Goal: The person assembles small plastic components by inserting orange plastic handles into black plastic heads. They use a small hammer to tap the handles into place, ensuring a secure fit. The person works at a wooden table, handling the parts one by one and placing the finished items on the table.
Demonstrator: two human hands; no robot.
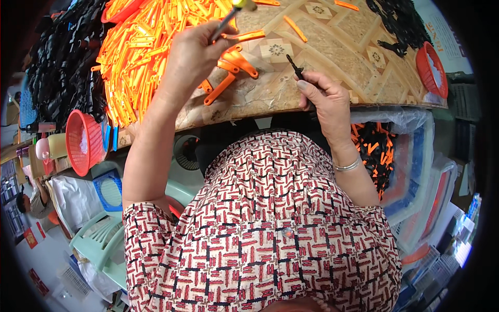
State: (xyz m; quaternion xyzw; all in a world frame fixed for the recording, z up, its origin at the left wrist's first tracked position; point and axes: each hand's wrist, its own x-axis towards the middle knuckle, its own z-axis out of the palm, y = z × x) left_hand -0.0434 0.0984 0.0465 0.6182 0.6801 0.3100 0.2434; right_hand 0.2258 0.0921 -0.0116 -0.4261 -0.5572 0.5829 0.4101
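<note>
My left hand [195, 54] is raised over the table beside the orange heap. Its fingers are closed round the dark shaft of a small hammer-like tool [226, 24] with a yellow head. An orange plastic handle [250, 35] is right by those fingers; whether they also grip it I cannot tell. My right hand [325, 96] is at the table's front edge, pinching a slim black plastic part [294, 66] that points up and to the left. Between the hands, several loose orange handles [221, 88] lie on the patterned table [338, 49].
A big heap of orange handles [138, 57] covers the table's left side. Black parts pile up at far left [65, 62] and far right [400, 23]. Red baskets stand at left [83, 143] and right [431, 70]. Under the right edge, a plastic-lined crate [416, 156] holds black and orange parts.
</note>
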